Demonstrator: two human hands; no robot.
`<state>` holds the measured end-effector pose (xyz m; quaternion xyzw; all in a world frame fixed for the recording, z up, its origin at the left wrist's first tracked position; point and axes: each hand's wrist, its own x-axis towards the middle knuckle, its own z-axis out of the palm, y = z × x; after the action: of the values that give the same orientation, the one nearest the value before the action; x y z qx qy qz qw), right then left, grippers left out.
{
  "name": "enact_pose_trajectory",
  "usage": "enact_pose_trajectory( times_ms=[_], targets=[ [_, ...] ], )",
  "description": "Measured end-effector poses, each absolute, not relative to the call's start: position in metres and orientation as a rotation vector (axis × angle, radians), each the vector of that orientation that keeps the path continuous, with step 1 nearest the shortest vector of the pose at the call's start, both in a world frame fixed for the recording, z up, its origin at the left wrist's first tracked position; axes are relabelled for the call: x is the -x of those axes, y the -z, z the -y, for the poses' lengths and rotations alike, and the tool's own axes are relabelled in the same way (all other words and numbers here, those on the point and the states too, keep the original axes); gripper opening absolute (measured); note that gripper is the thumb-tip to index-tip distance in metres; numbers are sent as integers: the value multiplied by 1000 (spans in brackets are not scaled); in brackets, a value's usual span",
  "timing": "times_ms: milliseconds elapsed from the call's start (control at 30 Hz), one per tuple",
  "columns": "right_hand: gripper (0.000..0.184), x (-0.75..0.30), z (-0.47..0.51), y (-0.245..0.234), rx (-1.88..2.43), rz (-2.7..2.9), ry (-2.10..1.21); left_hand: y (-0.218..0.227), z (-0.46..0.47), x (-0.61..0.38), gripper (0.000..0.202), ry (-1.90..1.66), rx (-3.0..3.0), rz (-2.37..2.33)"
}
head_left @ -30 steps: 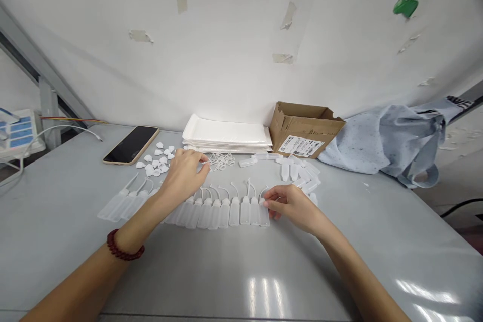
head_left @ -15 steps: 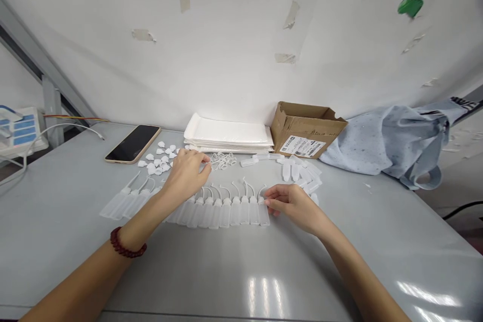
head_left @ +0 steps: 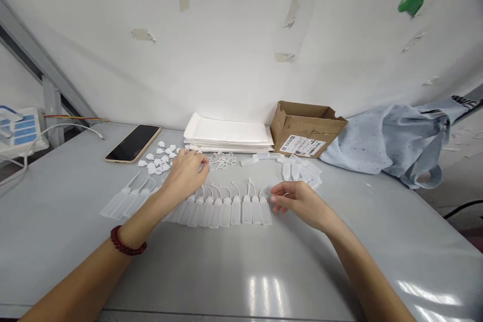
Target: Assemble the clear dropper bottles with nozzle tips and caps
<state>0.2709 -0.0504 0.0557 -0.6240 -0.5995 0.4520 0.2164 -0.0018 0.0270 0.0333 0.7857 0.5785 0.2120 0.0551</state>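
Observation:
A row of small translucent plastic bottles with thin curved spouts lies across the grey table. My left hand hovers over the row's middle. Its fingertips are pinched at the edge of a tangle of thin white plastic loops, apparently on one loop. My right hand floats just right of the last bottle in the row. Its fingers are loosely apart and hold nothing. Loose bottles lie in a heap behind my right hand. Small white caps are scattered behind my left hand.
A phone lies face up at the back left. A stack of white sheets and an open cardboard box stand against the wall. A blue fabric bag lies at the right, a white device with a cable at the far left.
My right hand has lifted off the rightmost bottle of the row and drawn slightly right, its fingers opening. My left hand stays pinched by the loops.

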Motion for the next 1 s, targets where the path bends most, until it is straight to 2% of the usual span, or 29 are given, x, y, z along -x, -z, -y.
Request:
enact_pose_trajectory(
  times_ms=[133,300,367,800,1000],
  targets=[
    [14,-277,48,-57,1750,1626,-1176,-31,-28,4,28,-608,-2418,-1718],
    [12,-287,39,-49,1920,1754,-515,-30,-30,0,33,-586,-2471,-1602],
    [15,-290,35,-44,1950,1779,-353,-31,-32,-5,34,-583,-2494,-1538],
    [25,-296,24,-27,1997,2042,-82,-29,-42,-29,20,-572,-2588,-1421],
    [38,-292,23,-19,2044,2122,41,-45,-31,-21,19,-659,-2423,-1430]
  ],
)
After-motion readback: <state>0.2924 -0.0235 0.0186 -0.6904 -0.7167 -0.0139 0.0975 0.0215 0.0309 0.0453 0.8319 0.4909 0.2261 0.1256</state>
